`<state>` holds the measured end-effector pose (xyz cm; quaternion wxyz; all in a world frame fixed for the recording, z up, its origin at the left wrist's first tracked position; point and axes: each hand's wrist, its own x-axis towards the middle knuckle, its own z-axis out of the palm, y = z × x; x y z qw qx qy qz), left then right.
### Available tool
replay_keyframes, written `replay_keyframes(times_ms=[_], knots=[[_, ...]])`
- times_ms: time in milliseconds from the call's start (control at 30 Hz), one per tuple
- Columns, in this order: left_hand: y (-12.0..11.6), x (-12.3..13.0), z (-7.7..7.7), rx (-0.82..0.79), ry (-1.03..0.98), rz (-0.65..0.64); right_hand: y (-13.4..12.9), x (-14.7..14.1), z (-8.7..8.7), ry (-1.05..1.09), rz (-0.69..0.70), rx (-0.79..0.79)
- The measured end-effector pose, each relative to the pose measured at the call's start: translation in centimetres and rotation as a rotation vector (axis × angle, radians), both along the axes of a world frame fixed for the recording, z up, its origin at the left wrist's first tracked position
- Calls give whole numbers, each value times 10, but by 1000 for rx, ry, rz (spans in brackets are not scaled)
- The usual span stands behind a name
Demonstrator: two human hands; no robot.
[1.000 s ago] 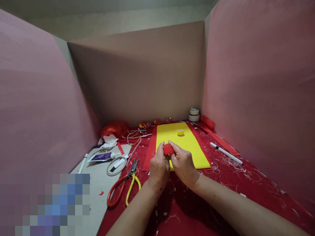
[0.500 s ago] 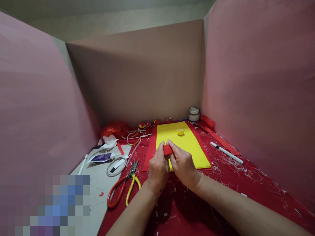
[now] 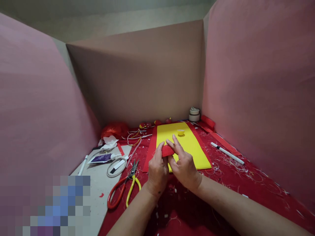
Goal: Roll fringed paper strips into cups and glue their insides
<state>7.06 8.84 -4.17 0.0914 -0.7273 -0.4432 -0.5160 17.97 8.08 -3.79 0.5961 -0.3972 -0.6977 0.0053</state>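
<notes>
Between my two hands is a small red ridged dome-shaped piece point(image 3: 167, 151). My left hand point(image 3: 157, 170) grips its left side with the thumb and fingers. My right hand point(image 3: 185, 167) pinches it from the right, its index finger lifted away and pointing forward. Below and beyond them lies a stack of yellow sheets point(image 3: 194, 150) on a red sheet point(image 3: 150, 150). A small yellow cup-shaped piece point(image 3: 180, 132) sits on the yellow stack, ahead of my fingers. The underside of the red piece is hidden by my hands.
Scissors point(image 3: 133, 173) with one red and one yellow handle lie left of my forearm. A grey board point(image 3: 95, 196) carries a purple tube point(image 3: 102, 158) and a wire ring point(image 3: 116, 167). A white marker point(image 3: 227, 153) lies right. Behind stands a lidded jar point(image 3: 194, 114); pink panels surround the table.
My right index finger has lifted off the red piece and stretched forward. The red piece has turned slightly, showing more of its rounded side. The surroundings stay the same.
</notes>
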Motion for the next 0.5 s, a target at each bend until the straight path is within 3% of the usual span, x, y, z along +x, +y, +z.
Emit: replay_keyframes(times_ms=[267, 500], knots=[[0, 0, 1, -60, -109, -149, 1, 0, -2, -40, -5, 107], [2, 1, -1, -83, -47, -65, 6, 3, -3, -177, -88, 121]])
